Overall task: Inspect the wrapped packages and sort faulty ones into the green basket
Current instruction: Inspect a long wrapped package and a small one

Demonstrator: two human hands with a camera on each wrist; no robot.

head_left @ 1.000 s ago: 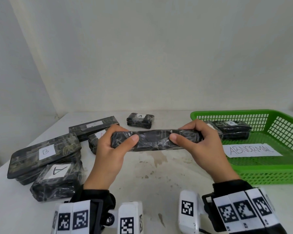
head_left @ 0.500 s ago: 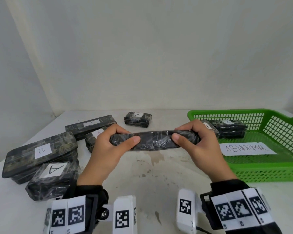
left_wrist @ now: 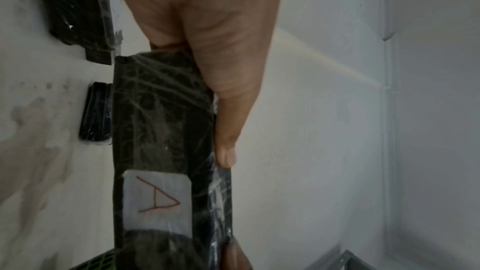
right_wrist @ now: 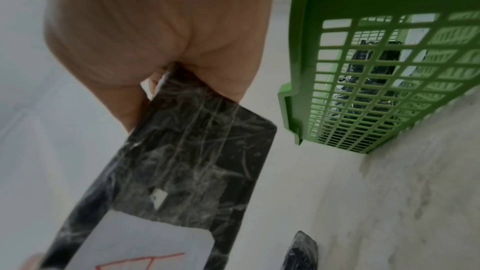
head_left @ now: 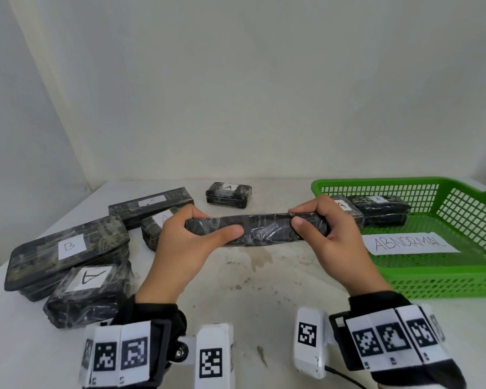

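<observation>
A long dark package wrapped in clear film (head_left: 260, 231) is held level above the table. My left hand (head_left: 192, 234) grips its left end and my right hand (head_left: 324, 230) grips its right end, thumbs on the near side. Its white label with a red letter A (left_wrist: 155, 198) faces away from my head and shows in both wrist views (right_wrist: 145, 247). The green basket (head_left: 443, 276) stands at the right with a paper reading ABNORMAL (head_left: 410, 243) and two wrapped packages (head_left: 382, 210) at its back.
Several wrapped packages lie on the white table (head_left: 250, 299) at the left: a large one marked B (head_left: 68, 248), one marked A (head_left: 89, 293) in front, a long one (head_left: 152, 204) behind. A small A package (head_left: 228, 194) sits at the back centre.
Both hands keep their hold on the long package and have tilted it a little, so its far face turns away; the head view has shifted slightly.
</observation>
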